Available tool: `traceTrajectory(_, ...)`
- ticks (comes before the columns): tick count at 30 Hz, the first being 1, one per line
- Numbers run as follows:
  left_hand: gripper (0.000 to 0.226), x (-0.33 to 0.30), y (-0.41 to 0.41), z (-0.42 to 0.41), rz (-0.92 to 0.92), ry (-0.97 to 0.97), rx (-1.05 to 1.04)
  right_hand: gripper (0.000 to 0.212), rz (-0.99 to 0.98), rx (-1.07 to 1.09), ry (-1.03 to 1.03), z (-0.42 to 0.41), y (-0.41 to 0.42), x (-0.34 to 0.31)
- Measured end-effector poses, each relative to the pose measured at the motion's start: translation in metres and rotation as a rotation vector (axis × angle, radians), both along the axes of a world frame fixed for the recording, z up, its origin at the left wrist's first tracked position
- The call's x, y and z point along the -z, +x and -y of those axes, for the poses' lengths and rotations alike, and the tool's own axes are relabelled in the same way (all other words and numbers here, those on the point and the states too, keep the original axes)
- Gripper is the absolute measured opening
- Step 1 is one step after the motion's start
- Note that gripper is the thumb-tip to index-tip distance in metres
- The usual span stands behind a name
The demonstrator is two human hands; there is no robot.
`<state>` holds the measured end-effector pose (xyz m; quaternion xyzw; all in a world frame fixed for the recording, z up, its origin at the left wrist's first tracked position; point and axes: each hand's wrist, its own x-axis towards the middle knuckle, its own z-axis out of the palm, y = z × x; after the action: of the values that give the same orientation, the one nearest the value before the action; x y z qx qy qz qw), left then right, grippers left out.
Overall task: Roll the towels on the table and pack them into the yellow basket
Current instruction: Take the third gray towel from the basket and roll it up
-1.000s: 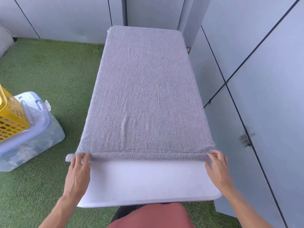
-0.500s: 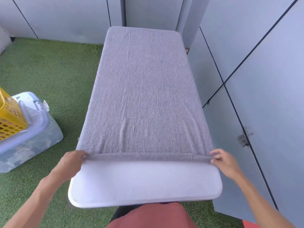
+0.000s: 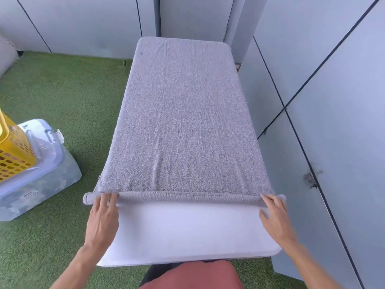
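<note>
Near edge of the white rectangular plastic table (image 3: 187, 232) is bare. Left hand (image 3: 103, 215) and right hand (image 3: 275, 213) lie flat, fingers straight, fingertips pressing the thin rolled hem at the near-left and near-right corners of the grey terry towel (image 3: 183, 122). The towel lies flat and covers the table to its far edge. Likely soft, light, limp and grippy: it should sag mid-span, so work both ends evenly and keep the roll tight. Yellow perforated plastic basket (image 3: 12, 155) sits off the table's left on a clear lidded plastic bin (image 3: 41, 180).
</note>
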<state>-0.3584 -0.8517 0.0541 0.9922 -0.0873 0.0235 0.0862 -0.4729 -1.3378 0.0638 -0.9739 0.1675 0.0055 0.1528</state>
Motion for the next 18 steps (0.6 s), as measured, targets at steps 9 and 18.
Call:
traceTrajectory(9,0.041,-0.006,0.027,-0.022,-0.224,-0.051,-0.013,0.031,-0.203,-0.021,0.199,0.026,0.022,-0.029)
traceTrajectory(18,0.019,-0.024,0.066,-0.028,-0.362,-0.185,-0.162,0.029,-0.018,0.245,0.214,0.017,0.041,-0.033)
